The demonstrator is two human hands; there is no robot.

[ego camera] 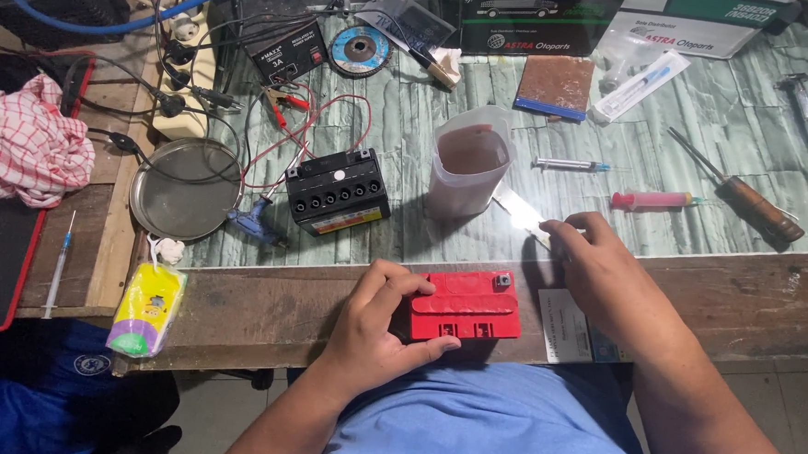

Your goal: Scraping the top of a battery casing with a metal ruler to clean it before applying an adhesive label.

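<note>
Head view: left hand (376,322) clamps the ribbed red plastic battery (464,306); right hand (595,265) pinches a thin shiny metal strip (523,215).

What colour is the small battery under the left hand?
Red battery, seen clearly in the head view.

1. The red battery (466,306) at lower centre is smooth, slightly glossy plastic.
2. The black battery (337,193) is matt plastic.
3. The bench (750,300) has a worn, rough wooden front edge; further back it is covered by a glossy green sheet with a wood-grain pattern.
4. The round plate (185,188) at left is dull brushed metal.
5. The checked rag (26,138) at upper left is soft crumpled cloth.
6. The jug (467,161) is cloudy translucent plastic.
7. The screwdriver (746,201) at right has a polished wooden handle.
</note>
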